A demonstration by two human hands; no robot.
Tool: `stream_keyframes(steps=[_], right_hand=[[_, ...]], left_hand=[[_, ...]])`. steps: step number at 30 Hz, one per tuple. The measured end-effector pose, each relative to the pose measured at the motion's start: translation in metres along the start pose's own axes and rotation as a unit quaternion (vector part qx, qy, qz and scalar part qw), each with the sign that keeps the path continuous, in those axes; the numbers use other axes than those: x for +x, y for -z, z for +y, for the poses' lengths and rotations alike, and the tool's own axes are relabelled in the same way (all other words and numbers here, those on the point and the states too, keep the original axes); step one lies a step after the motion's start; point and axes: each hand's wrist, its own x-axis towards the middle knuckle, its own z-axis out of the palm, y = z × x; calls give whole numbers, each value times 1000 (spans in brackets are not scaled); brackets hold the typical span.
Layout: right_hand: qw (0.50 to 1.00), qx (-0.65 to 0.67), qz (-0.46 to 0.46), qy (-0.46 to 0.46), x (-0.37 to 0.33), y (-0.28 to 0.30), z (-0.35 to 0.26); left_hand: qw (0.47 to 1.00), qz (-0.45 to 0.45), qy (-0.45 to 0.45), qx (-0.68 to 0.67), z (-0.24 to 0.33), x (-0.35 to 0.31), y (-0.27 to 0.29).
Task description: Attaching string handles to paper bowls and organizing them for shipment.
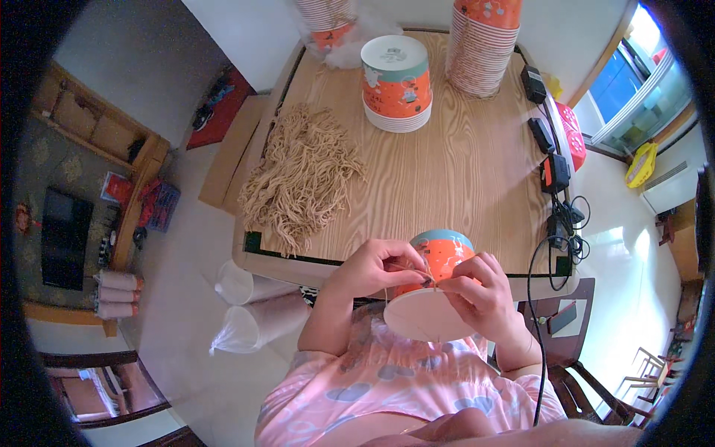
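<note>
At the near edge of the table, against my lap, a paper bucket [447,249] lies tilted, its orange and blue-green printed side up and its round white end toward me. My left hand [380,266] is closed, thumb and fingers pinching a thin tan string [407,269] over the bucket's side. Close beside it, my right hand [480,292] pinches the string near the rim, its palm over the right of the white end. The fingertips nearly meet, and the exact shape of the string between them is too small to make out.
A heap of tan strings [305,175] lies at the table's left. Upside-down buckets [397,89] stand at the back, with a tall stack [482,56] to their right and a plastic-wrapped stack [328,26] to their left. Black adapters and cables [555,175] line the right edge.
</note>
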Motion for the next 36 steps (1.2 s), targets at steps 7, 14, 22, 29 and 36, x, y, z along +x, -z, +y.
stream_keyframes(steps=[7, 14, 22, 29, 36], right_hand=[[1000, 3, 3, -1, 1, 0, -2], [1000, 5, 5, 1, -1, -1, -3], [1000, -5, -1, -1, -4, 0, 1], [1000, -3, -17, -22, 0, 0, -3], [999, -12, -25, -19, 0, -1, 0]], left_hand=[[999, -15, -14, -33, 6, 0, -6], [998, 7, -11, -58, 3, 3, -14], [998, 57, 15, 1, 4, 6, -25], [992, 65, 54, -92, -2, 6, -23], [995, 49, 30, -82, 2, 7, -23]])
